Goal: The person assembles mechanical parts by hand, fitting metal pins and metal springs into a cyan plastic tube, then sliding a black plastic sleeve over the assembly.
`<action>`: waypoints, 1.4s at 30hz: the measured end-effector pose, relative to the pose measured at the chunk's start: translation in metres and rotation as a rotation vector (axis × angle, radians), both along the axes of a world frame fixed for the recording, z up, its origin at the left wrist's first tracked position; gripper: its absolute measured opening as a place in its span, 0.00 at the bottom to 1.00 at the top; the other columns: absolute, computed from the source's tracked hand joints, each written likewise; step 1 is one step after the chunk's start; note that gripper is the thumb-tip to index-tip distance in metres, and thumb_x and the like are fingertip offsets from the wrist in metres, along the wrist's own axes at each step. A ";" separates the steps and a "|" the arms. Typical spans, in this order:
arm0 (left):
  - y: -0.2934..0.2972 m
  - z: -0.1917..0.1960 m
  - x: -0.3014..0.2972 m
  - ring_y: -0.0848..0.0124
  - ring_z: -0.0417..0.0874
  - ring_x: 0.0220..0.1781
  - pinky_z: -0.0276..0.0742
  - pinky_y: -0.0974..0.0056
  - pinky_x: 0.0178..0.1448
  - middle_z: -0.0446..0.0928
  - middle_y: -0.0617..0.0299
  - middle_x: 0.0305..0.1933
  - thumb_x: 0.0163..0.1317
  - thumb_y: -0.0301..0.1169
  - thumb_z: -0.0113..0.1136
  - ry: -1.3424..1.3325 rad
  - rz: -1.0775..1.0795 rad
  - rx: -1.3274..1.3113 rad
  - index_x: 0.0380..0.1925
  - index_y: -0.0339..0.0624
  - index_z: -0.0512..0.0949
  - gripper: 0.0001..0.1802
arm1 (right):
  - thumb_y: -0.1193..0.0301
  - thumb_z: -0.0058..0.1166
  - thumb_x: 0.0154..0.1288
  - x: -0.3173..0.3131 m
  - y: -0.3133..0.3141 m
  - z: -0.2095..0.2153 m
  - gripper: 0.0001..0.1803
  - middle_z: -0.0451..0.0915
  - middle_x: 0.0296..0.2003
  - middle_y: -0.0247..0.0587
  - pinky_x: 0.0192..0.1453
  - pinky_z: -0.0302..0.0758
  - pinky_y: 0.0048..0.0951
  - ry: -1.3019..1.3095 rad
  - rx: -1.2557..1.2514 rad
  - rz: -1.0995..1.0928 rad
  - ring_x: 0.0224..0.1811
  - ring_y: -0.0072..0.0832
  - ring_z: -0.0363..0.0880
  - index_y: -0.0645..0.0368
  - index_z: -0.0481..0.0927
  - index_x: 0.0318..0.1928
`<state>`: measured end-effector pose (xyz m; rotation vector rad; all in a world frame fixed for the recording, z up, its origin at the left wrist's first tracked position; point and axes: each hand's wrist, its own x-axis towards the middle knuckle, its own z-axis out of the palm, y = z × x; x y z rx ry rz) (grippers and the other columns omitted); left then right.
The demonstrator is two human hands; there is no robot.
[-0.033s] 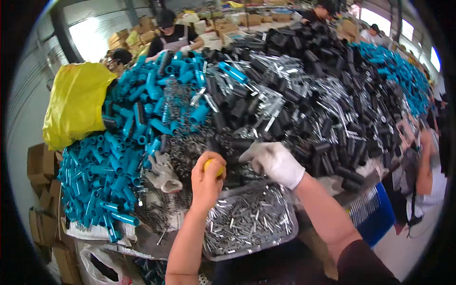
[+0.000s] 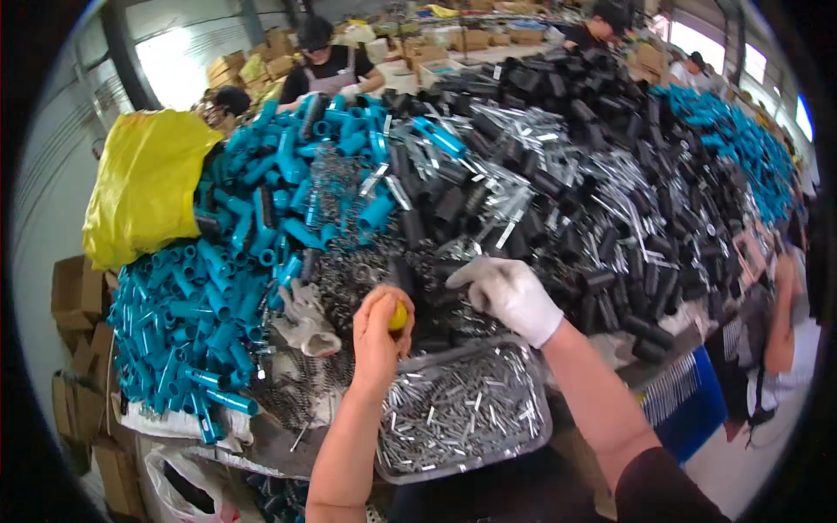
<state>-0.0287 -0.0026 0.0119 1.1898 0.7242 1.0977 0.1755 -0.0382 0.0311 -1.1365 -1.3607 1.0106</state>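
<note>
Clasping yellow object, mostly hidden: left grip; gloved right grip curled, can't tell if empty.

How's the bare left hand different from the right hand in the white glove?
The left hand shows bare skin, while the right hand is covered by a white glove.
The left hand curls around a small, rounded yellow thing; the right hand has a finger stretched leftward, and I can't tell whether it holds anything.
Both hands have bare forearms behind them.
</note>
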 end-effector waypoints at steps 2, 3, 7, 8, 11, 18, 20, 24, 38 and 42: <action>0.001 -0.011 -0.013 0.78 0.52 0.10 0.48 0.70 0.15 0.60 0.66 0.13 0.69 0.48 0.41 -0.135 -0.010 -0.206 0.27 0.43 0.68 0.21 | 0.57 0.40 0.72 -0.007 0.015 -0.017 0.24 0.71 0.17 0.29 0.27 0.64 0.21 -0.056 0.120 -0.054 0.20 0.17 0.66 0.64 0.82 0.39; 0.003 -0.015 -0.015 0.78 0.53 0.10 0.48 0.69 0.15 0.59 0.66 0.13 0.70 0.49 0.40 -0.169 -0.050 -0.232 0.25 0.43 0.67 0.22 | 0.57 0.39 0.72 -0.008 0.012 -0.022 0.24 0.70 0.17 0.29 0.24 0.59 0.20 0.028 0.048 -0.064 0.17 0.15 0.63 0.63 0.82 0.39; 0.000 -0.011 -0.017 0.77 0.52 0.09 0.47 0.69 0.14 0.56 0.68 0.11 0.70 0.54 0.36 -0.278 -0.120 -0.404 0.22 0.42 0.67 0.28 | 0.57 0.38 0.72 -0.012 -0.001 -0.026 0.25 0.70 0.15 0.30 0.20 0.54 0.20 0.154 -0.126 0.085 0.15 0.14 0.59 0.66 0.82 0.36; -0.001 -0.010 -0.015 0.77 0.52 0.09 0.47 0.69 0.14 0.56 0.68 0.11 0.70 0.54 0.36 -0.290 -0.103 -0.412 0.22 0.42 0.67 0.28 | 0.58 0.39 0.72 -0.010 0.002 -0.026 0.25 0.70 0.15 0.30 0.20 0.53 0.19 0.177 -0.133 0.096 0.15 0.14 0.59 0.66 0.82 0.36; -0.002 -0.015 -0.013 0.77 0.52 0.10 0.48 0.70 0.15 0.57 0.67 0.12 0.69 0.56 0.37 -0.302 -0.238 -0.499 0.23 0.42 0.68 0.29 | 0.59 0.39 0.72 -0.010 0.010 -0.031 0.24 0.70 0.14 0.31 0.19 0.53 0.19 0.180 -0.147 0.094 0.14 0.14 0.59 0.67 0.82 0.35; -0.011 -0.018 0.002 0.80 0.68 0.20 0.63 0.73 0.21 0.69 0.65 0.27 0.64 0.36 0.61 -0.253 -0.278 -0.296 0.38 0.43 0.68 0.12 | 0.52 0.43 0.69 -0.009 0.007 -0.036 0.29 0.70 0.14 0.33 0.17 0.51 0.20 0.085 -0.137 0.078 0.12 0.16 0.60 0.69 0.82 0.36; -0.013 -0.022 0.007 0.81 0.68 0.26 0.64 0.74 0.28 0.68 0.67 0.30 0.60 0.30 0.65 -0.169 -0.196 -0.154 0.36 0.44 0.69 0.13 | 0.49 0.43 0.69 -0.013 0.002 -0.044 0.31 0.70 0.15 0.33 0.16 0.51 0.20 0.142 -0.072 -0.015 0.12 0.16 0.61 0.70 0.81 0.34; -0.015 -0.021 0.008 0.81 0.67 0.34 0.64 0.72 0.37 0.68 0.70 0.32 0.55 0.26 0.70 0.035 -0.065 0.121 0.31 0.44 0.70 0.14 | 0.44 0.42 0.69 -0.020 0.001 -0.046 0.34 0.69 0.19 0.34 0.16 0.50 0.19 0.082 -0.044 -0.131 0.12 0.16 0.60 0.68 0.78 0.29; -0.010 -0.019 0.006 0.79 0.70 0.21 0.68 0.70 0.27 0.72 0.66 0.19 0.47 0.40 0.77 0.394 0.059 0.246 0.21 0.43 0.73 0.19 | 0.34 0.47 0.61 -0.008 0.003 -0.036 0.41 0.71 0.15 0.32 0.18 0.52 0.19 0.093 -0.145 -0.100 0.13 0.15 0.61 0.67 0.80 0.32; -0.017 -0.031 -0.001 0.72 0.74 0.16 0.71 0.65 0.24 0.71 0.65 0.15 0.42 0.42 0.73 0.379 0.023 0.239 0.20 0.45 0.74 0.18 | 0.49 0.49 0.69 -0.007 0.000 -0.030 0.28 0.76 0.21 0.33 0.28 0.67 0.21 0.188 -0.244 0.051 0.24 0.18 0.72 0.66 0.83 0.41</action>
